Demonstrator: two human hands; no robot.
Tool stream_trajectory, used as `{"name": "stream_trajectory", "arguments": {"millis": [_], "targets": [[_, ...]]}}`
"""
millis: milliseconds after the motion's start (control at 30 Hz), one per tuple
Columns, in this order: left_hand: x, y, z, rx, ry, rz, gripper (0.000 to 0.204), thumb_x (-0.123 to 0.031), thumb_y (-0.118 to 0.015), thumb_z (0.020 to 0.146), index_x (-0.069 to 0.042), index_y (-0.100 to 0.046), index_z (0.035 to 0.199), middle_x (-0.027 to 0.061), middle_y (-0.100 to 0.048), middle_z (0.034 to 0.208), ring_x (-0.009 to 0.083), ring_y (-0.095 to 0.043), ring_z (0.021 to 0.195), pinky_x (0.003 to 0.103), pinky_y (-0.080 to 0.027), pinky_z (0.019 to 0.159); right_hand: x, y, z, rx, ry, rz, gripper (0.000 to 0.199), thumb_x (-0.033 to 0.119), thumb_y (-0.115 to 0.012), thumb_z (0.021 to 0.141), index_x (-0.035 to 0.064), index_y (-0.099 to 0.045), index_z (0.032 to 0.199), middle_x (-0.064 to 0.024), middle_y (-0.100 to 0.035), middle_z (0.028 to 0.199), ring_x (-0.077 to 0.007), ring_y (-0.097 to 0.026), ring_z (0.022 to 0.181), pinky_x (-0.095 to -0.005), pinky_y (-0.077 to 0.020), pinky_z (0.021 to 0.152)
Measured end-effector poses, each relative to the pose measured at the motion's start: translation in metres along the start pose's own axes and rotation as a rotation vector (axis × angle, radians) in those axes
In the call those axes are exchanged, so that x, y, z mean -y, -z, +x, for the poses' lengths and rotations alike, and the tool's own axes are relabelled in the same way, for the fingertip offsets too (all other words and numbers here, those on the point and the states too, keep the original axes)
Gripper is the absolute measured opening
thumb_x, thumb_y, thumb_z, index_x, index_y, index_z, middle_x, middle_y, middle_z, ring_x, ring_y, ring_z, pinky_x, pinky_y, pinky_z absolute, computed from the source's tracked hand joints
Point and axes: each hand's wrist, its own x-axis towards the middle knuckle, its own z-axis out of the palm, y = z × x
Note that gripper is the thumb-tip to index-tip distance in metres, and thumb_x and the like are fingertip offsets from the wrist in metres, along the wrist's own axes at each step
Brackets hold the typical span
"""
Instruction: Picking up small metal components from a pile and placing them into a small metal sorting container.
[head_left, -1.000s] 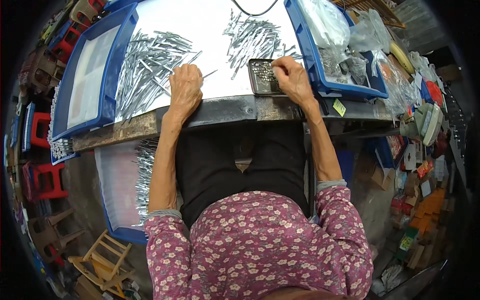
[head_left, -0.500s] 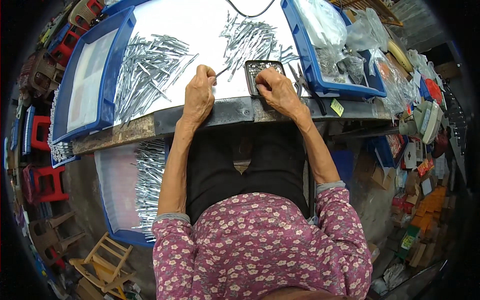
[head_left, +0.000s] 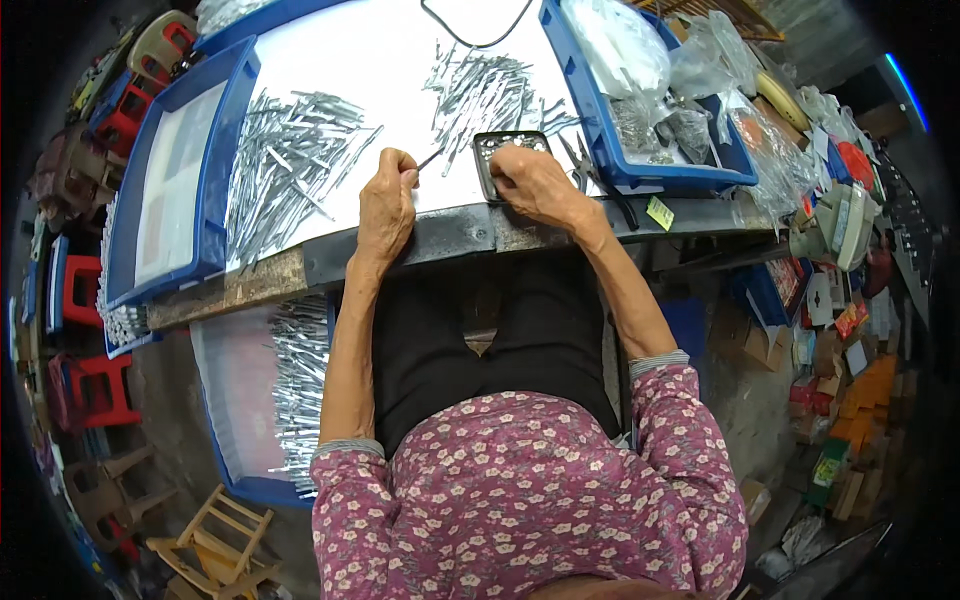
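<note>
The thin rod (head_left: 431,159), best held steady, is pinched in the left hand (head_left: 386,207) near the bench's (head_left: 440,226) front edge. The right hand (head_left: 541,188), fingers curled over the dark tray (head_left: 482,168), wants a light touch; whether it holds anything, I cannot tell.

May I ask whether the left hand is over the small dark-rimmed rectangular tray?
No, the left hand holds a thin dark rod, while the right hand is over that tray.
</note>
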Motion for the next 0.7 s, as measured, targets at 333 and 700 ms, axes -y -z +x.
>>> {"name": "stream_trajectory", "arguments": {"millis": [333, 700], "targets": [[0.011, -0.002, -0.006, -0.007, 0.057, -0.108, 0.006, -0.008, -0.043, 0.089, -0.003, -0.045, 0.086, 0.0009, -0.043, 0.067, 0.0069, -0.039, 0.055, 0.021, -0.034, 0.048, 0.007, -0.007, 0.007, 0.077, -0.087, -0.021, 0.011, 0.007, -0.057, 0.062, -0.0009, -0.057, 0.070, -0.0183, -0.058, 0.069, -0.0355, -0.058, 0.069, -0.0416, -0.0473, 0.057], [-0.030, -0.023, -0.003, 0.002, 0.035, -0.338, 0.005, -0.009, -0.046, 0.088, -0.004, -0.045, 0.086, -0.0007, -0.041, 0.066, 0.0063, -0.034, 0.056, 0.020, -0.028, 0.049, -0.013, -0.024, -0.014, -0.222, -0.091, 0.031, 0.021, 0.009, -0.053, 0.070, -0.0033, -0.042, 0.082, -0.0195, -0.052, 0.076, -0.0373, -0.053, 0.074, -0.0454, -0.0414, 0.064]]}}
